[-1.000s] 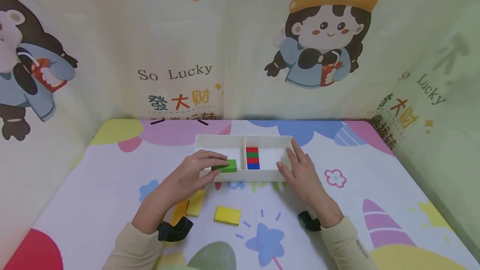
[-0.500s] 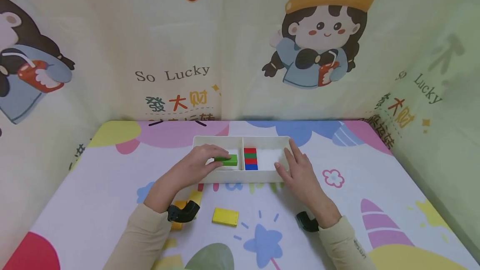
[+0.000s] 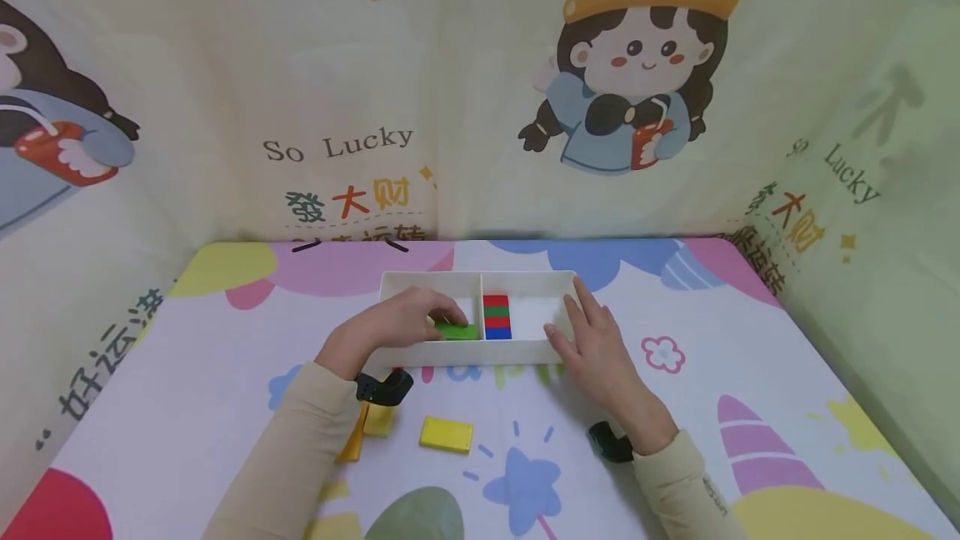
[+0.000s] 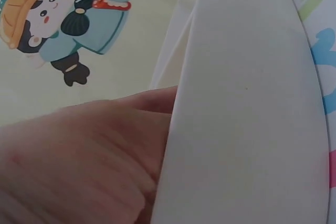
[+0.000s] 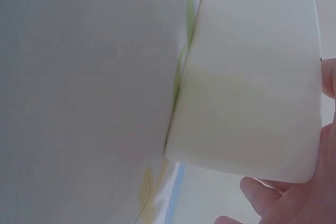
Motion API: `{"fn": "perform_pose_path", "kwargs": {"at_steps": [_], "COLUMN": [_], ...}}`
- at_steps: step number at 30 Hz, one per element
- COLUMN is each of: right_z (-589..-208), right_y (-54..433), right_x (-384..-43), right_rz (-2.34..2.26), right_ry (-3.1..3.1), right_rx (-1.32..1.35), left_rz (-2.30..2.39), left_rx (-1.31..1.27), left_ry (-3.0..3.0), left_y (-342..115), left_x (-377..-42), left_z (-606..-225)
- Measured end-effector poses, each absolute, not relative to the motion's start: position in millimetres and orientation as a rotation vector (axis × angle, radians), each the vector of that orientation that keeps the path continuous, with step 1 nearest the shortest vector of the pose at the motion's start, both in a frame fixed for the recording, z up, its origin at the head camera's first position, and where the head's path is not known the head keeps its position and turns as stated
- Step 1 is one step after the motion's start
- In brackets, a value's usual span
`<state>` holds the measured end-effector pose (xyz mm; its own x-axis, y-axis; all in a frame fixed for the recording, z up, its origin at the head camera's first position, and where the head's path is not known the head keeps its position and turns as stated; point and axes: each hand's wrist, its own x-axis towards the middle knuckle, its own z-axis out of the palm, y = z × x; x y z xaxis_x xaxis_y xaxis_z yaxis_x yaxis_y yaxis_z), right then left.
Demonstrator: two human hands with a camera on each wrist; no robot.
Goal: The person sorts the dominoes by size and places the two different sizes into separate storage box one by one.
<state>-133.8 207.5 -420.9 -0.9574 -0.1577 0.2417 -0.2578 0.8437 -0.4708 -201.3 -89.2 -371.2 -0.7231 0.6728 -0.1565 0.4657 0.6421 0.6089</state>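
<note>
At the left, on the near part of the table (image 3: pixel 225 382), an orange block (image 3: pixel 353 443) lies partly behind your left wrist, and just beside it on the right is a small yellow block (image 3: pixel 380 422), partly covered by the black wrist camera (image 3: pixel 386 388). Your left hand (image 3: pixel 408 317) reaches over the left part of the white box (image 3: pixel 465 354). Its thumb and fingers grasp the green block (image 3: pixel 455 332), which is low in the left compartment, by the near wall, its right end near the divider (image 3: pixel 481 307). From the left wrist, your fingertips are hidden behind the box's near wall. Nearer you on the table, in front of the box, lies a flat yellow tile (image 3: pixel 446 434), well apart from both hands. Right of the divider and just beside it, a row of blocks (image 3: pixel 497 317) runs from far to near as red, green, red, blue, between your two hands. At the far right of the box, your right hand (image 3: pixel 600 344) rests on the end wall with fingers spread and relaxed, thumb over the near rim, apart from the blocks.
</note>
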Motion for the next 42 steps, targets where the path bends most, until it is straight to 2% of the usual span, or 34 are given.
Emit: {"fn": "perform_pose_path", "kwargs": {"at_steps": [19,33,42], "right_z": [-416.7,-417.6,-415.5], "right_y": [205.2,208.2,208.2], "right_x": [-133.4,-133.4,-135.5], "right_rz": [0.745,0.777,0.772], "right_ry": [-2.856,-2.832,-2.839], "right_rx": [0.333,0.323,0.333], "left_rz": [0.842,0.843,0.956], "left_rx": [0.718,0.758,0.882], "left_ry": [2.484,2.564,2.702], "left_y": [-79.0,-82.3,-85.8], "left_x": [-204.5,-192.9,-168.7], "left_z": [-376.0,-371.4,-360.3]}}
